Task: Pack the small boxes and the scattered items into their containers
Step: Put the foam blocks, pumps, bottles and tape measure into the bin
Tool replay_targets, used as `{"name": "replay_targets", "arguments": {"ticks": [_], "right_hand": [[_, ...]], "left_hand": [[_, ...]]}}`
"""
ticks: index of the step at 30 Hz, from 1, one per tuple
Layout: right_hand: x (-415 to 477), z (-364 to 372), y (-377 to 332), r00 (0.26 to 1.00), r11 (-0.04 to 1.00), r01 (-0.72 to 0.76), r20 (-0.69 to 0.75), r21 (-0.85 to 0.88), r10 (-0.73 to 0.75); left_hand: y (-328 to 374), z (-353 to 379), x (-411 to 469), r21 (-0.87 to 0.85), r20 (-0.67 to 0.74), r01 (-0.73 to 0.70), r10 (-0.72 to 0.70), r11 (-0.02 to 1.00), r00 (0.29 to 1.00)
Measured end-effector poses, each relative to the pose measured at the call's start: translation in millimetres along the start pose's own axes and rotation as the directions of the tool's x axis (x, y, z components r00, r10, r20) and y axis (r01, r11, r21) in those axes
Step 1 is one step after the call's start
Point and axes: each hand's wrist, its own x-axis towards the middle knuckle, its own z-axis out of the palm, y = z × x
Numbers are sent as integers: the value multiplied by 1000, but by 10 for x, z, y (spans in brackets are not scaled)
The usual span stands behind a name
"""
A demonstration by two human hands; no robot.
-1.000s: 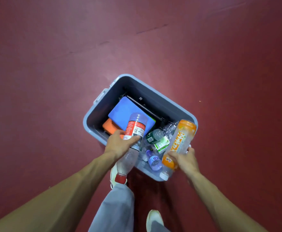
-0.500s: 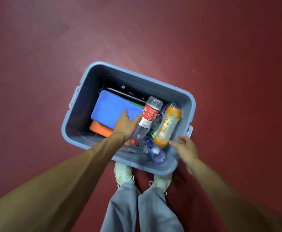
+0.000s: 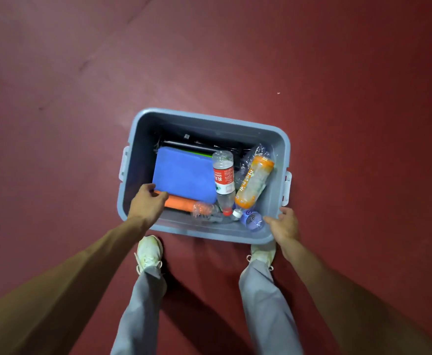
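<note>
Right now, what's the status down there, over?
Left hand curled inside bin, grip unclear. Right hand open at near corner. Bottles, blue box packed. Nothing blocking.

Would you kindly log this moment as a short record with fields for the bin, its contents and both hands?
bin: grey-blue, open, on red floor
contents: blue box over orange box; red-label bottle and orange bottle lying beside them
left hand: curled at blue box's near-left corner, grip unclear
right hand: relaxed at bin's near-right rim
</note>
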Motion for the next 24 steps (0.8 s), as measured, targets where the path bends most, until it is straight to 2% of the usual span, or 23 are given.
{"name": "replay_targets", "arguments": {"ticks": [6,9,11,12,16,19,24], "right_hand": [[-14,499,209,950,999,-54,-307,-5,50],[111,727,367,919,994,-112,-381,-14,98],[223,814,441,924,992,-120,-370,-32,100],[290,824,468,929,992,-115,-360,-53,88],[566,771,563,921,990,-72,-390,-118,20],[710,712,742,935,998,-39,-353,-55,17],[909,710,850,928,991,75,-372,114,-28]], "left_hand": [[-681,-283,574,52,-95,13,-8,999,995],[-1060,-357,852,149,-236,-2,38,989,971],[-1302,-365,1041,178,-288,-20,72,984,955],[-1392,-343,1134,174,-269,-39,85,984,959],[-1502,-148,1374,-29,-179,-70,63,997,982],[-1419,41,1443,-131,-250,-102,67,986,966],[-1409,183,1609,-115,-352,-47,4,992,936]]}}
